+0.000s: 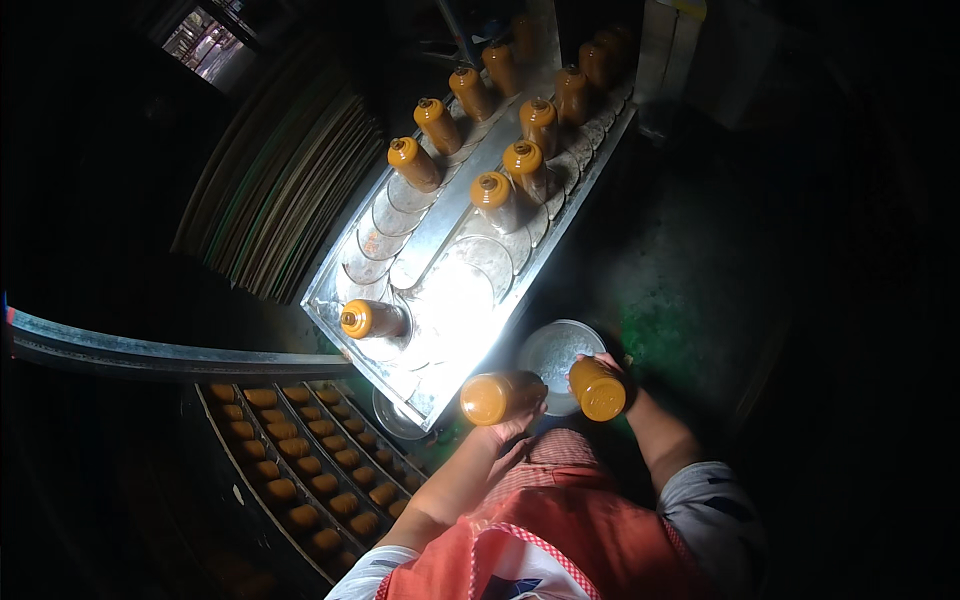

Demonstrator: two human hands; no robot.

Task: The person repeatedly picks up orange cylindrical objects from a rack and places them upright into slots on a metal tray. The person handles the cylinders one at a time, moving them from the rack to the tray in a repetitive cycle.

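Observation:
My left hand (517,424) is closed around an orange-brown glazed bottle (488,399), tilted so its smooth flat end faces up and left. A second bottle of the same kind (601,392) is gripped by my right hand (617,368), its flat end towards me. Both bottles are beside a round metal basin (566,324) in front of me, and their neck ends are hidden. The basin seems to hold pale liquid. To its left, a conveyor (430,268) of overlapping crescent plates carries similar bottles (412,163) in two rows. One bottle (374,319) is at its near left end.
A long metal rail (180,357) runs in from the left to the conveyor. Below it, racks (268,497) hold several rows of small orange-brown pieces. A stack of thin boards (290,180) leans left of the conveyor. Another metal bowl (401,420) is partly under the conveyor's near corner.

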